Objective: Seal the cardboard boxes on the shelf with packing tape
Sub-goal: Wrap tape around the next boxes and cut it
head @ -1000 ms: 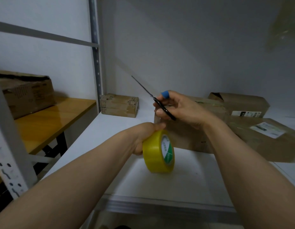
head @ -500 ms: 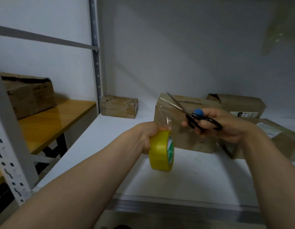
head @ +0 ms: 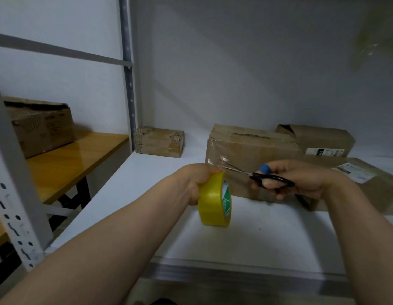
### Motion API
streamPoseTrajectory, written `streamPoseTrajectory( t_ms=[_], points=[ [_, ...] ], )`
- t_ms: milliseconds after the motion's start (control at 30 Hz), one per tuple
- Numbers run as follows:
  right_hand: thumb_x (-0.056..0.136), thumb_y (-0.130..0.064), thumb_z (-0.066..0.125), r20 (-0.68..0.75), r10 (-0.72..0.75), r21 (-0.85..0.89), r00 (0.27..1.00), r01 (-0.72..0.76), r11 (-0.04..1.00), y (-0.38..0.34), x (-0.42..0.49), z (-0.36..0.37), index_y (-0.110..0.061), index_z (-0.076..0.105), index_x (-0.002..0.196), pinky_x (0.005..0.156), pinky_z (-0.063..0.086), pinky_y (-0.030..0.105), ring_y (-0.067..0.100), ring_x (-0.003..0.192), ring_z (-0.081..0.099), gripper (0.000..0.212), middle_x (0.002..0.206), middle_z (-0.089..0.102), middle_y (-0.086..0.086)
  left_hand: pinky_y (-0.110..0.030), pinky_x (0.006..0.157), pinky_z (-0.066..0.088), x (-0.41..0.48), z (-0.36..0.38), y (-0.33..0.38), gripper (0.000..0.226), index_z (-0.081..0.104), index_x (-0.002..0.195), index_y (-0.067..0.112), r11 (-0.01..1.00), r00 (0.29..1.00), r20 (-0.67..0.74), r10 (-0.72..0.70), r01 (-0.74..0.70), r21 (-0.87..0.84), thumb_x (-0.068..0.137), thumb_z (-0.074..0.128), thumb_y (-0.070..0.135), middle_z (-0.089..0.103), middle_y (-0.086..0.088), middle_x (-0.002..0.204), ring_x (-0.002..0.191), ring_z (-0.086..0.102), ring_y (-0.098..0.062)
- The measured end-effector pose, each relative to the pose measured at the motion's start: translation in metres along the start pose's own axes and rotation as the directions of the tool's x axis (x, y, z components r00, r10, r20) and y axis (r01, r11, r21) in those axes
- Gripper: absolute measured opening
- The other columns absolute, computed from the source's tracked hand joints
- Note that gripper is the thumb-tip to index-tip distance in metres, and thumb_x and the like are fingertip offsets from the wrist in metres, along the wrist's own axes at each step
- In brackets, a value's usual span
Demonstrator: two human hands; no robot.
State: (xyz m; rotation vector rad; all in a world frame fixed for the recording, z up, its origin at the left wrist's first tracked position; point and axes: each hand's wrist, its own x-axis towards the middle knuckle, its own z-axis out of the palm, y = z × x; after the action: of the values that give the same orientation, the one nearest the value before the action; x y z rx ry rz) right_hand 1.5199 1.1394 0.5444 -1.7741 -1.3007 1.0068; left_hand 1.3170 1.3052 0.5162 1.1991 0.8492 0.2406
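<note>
Head view: left hand point(head: 194, 183) grips tape roll point(head: 214, 201), right hand point(head: 301, 180) holds scissors point(head: 270, 178).

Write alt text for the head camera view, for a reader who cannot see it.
A person's left hand grips a yellow tape roll while the right hand holds black-handled scissors, blades pointing toward the roll, in front of a taped cardboard box on a white shelf. Other boxes sit behind it.

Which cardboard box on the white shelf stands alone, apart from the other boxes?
The small box at the back left, beside the grey post. The other three boxes sit close together on the right.
</note>
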Motion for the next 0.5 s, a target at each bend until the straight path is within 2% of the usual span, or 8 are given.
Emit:
streamPoseTrajectory(
  t_ms=[133,267,333,500],
  points=[
    [0.046,-0.05,0.098,0.009,0.022,-0.01,1.0,-0.022,1.0,-0.003,0.006,0.002,-0.012,0.072,0.108,0.06,0.051,0.026,0.014,0.073,0.062,0.077,0.113,0.067,0.019,-0.05,0.091,0.056,0.0,0.003,0.001,0.052,0.059,0.126,0.011,1.0,1.0,-0.007,0.013,-0.013,0.015,0.083,0.082,0.028,0.07,-0.019,0.112,0.097,0.069,-0.036],
    [0.036,-0.055,0.099,0.01,0.069,-0.063,0.998,-0.068,0.996,-0.002,-0.001,-0.006,-0.012,0.071,0.105,0.058,0.048,0.024,0.013,0.071,0.061,0.085,0.099,0.067,0.01,-0.048,0.084,0.058,-0.001,0.003,0.0,0.052,0.059,0.127,0.011,1.0,1.0,-0.01,0.014,-0.014,0.015,0.083,0.081,0.029,0.07,-0.018,0.11,0.093,0.069,-0.035],
    [0.034,-0.056,0.099,0.002,0.075,-0.057,0.997,-0.074,0.996,0.0,-0.003,-0.006,-0.013,0.07,0.105,0.059,0.049,0.024,0.012,0.071,0.062,0.088,0.1,0.066,0.01,-0.047,0.081,0.058,-0.002,0.002,0.0,0.054,0.058,0.127,0.011,1.0,1.0,-0.011,0.011,-0.01,0.024,0.083,0.081,0.03,0.069,-0.018,0.111,0.093,0.069,-0.035],
    [0.049,-0.049,0.095,-0.011,-0.002,-0.022,1.0,0.001,1.0,-0.005,0.006,0.004,-0.017,0.073,0.104,0.062,0.051,0.026,0.013,0.074,0.062,0.068,0.105,0.067,0.013,-0.047,0.079,0.055,-0.006,0.007,0.0,0.048,0.057,0.122,0.01,0.998,0.999,-0.016,0.032,-0.031,0.058,0.085,0.079,0.03,0.067,-0.018,0.105,0.087,0.067,-0.034]
  ],
)
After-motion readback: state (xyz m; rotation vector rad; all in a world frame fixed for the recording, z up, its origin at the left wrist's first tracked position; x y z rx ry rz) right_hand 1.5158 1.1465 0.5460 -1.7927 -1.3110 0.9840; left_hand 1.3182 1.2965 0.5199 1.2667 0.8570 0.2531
